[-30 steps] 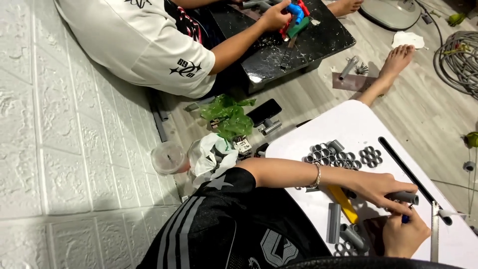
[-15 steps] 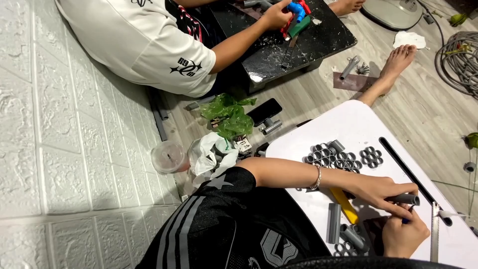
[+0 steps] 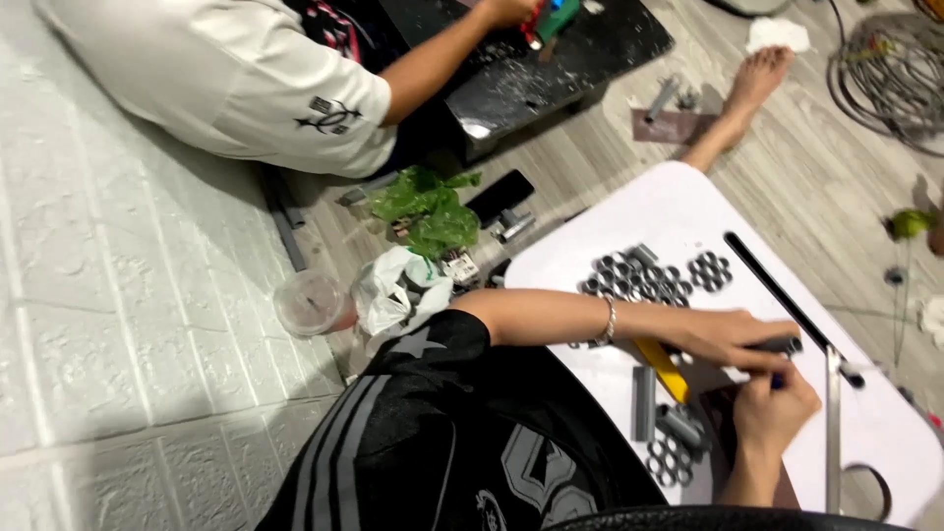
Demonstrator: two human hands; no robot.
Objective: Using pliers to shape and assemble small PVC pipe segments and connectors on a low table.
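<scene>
Gripping a dark tube at right of frame, left hand clenched around it; right hand below pinches a blue-tipped pen. Best kept steady on the white table.

1. Your left arm reaches across your body, forearm bare, a bracelet at the wrist.
2. Your left hand lies palm down, fingers stretched forward and pinched together at the tips.
3. Your right hand sits just below it, fingers curled in a writing-like grip, wrist bent upward.
</scene>
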